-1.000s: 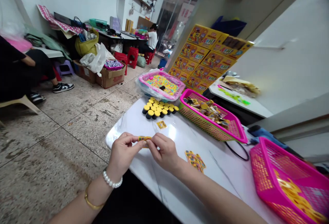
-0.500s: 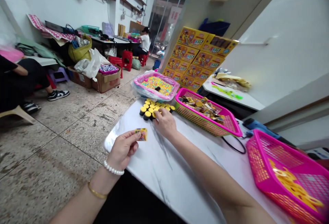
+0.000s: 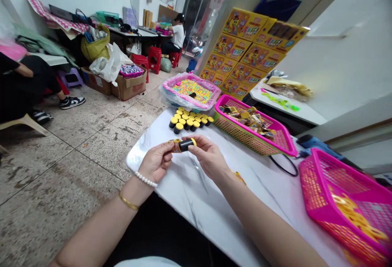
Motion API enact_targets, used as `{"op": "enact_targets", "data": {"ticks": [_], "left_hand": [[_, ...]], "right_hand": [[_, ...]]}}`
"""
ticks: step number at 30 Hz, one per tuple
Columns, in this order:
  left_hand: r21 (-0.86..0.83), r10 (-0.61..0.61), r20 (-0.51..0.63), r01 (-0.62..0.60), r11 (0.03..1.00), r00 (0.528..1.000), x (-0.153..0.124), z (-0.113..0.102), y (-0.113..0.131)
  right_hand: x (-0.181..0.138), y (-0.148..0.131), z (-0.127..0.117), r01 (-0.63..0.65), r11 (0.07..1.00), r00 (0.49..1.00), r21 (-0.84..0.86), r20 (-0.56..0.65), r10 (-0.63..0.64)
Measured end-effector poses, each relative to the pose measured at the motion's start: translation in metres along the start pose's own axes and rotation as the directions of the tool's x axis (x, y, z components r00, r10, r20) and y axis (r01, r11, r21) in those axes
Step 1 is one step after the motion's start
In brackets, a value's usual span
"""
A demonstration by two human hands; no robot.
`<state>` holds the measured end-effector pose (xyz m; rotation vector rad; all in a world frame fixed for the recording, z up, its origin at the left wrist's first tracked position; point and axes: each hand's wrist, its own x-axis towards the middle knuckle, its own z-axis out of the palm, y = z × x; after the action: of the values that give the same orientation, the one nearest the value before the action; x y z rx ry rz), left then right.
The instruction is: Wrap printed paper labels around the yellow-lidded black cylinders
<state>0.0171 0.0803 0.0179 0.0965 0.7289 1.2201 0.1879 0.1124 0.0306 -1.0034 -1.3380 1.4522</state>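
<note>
Pinched between thumb and fingers, a small printed yellow wrapper (image 3: pixel 175 146) is in my left hand (image 3: pixel 157 161). My right hand (image 3: pixel 211 155) grips a little black canister (image 3: pixel 185 145) with a yellow cap, held lying sideways. The canister's far end meets the wrapper; whether it is inside cannot be made out. Beyond both hands, a cluster of upright black canisters with yellow caps (image 3: pixel 190 121) stands on the white marbled table (image 3: pixel 196 201). Partly behind my right forearm lies a yellow piece (image 3: pixel 239 177).
A pink basin (image 3: pixel 165 87) of colourful beads stands behind the canisters. Right of it, a pink basket (image 3: pixel 283 144) holds wrapped canisters; another pink basket (image 3: pixel 312 189) holds yellow rings. Yellow printed boxes (image 3: pixel 232 48) are stacked behind. Two people sit at left and far back.
My right hand has picked up a canister from the cluster and brought it back to the wrapper in my left hand. The camera view has shifted slightly.
</note>
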Motion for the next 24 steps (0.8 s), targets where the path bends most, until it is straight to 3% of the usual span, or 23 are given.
{"op": "enact_targets", "data": {"ticks": [3,5,9,14,17,19,24], "left_hand": [[-0.031,-0.023,0.001,0.023,0.999,1.000,-0.002,0.006,-0.002],[-0.036,-0.027,-0.015,0.026,0.999,1.000,-0.002,0.007,-0.003],[-0.012,0.016,-0.005,-0.016,1.000,1.000,-0.002,0.008,-0.007],[0.086,0.069,-0.054,-0.064,0.994,0.996,-0.003,0.005,-0.013],[0.184,0.199,-0.061,-0.185,0.965,0.978,-0.005,0.002,-0.012],[0.237,0.263,-0.021,-0.251,0.939,0.965,-0.007,0.000,-0.010],[0.404,0.154,0.171,-0.212,0.890,0.973,-0.007,-0.009,-0.006]], "right_hand": [[-0.005,0.001,0.004,0.016,0.996,0.998,-0.093,-0.063,-0.022],[-0.008,0.001,0.006,0.091,0.975,0.989,-0.201,-0.093,-0.112],[-0.014,0.000,0.009,0.226,0.891,0.963,-0.393,-0.050,-0.266],[-0.015,0.004,0.006,0.232,0.903,0.960,-0.363,-0.067,-0.273],[-0.015,0.006,0.004,0.271,0.893,0.939,-0.359,-0.105,-0.327],[-0.016,0.008,0.003,0.284,0.901,0.941,-0.329,-0.087,-0.328],[-0.018,0.008,0.001,0.321,0.881,0.946,-0.348,0.074,-0.316]]}}
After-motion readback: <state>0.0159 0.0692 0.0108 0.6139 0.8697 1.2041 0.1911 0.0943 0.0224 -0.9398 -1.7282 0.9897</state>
